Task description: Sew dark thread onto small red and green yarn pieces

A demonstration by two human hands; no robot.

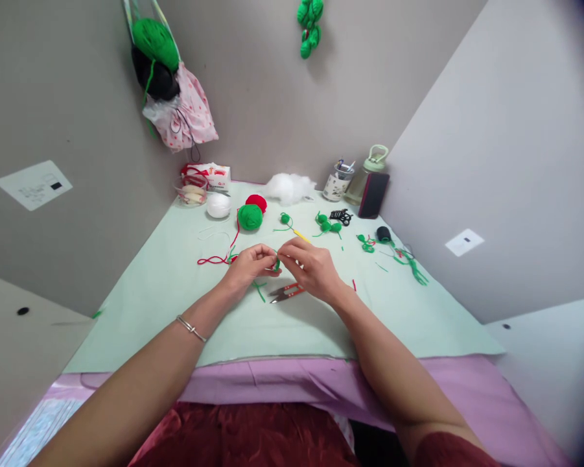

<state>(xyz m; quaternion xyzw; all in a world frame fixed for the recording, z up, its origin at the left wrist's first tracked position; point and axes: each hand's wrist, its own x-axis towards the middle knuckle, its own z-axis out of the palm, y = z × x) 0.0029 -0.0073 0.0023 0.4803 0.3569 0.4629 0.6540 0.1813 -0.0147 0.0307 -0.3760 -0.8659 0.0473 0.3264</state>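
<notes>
My left hand [253, 264] is closed in a pinch around a small piece of green yarn work [277, 264], mostly hidden by the fingers. My right hand [313, 268] meets it from the right, thumb and fingertips pinched on the same piece. Just under the right hand lie thread snips [282, 294] with orange handles, blades pointing left. Green yarn snippets [259, 292] are beside them. A yellow crochet hook [300, 236] shows behind my right hand, its lower end hidden. Red yarn [212, 261] trails on the table left of my left hand.
Farther back are a green yarn ball [249, 217], a red one [256, 203], a white one [218, 205] and white stuffing [290, 187]. Small green knitted balls [325, 226], black scissors [341, 216], a phone [374, 195] and a bottle [358, 187] stand or lie to the right.
</notes>
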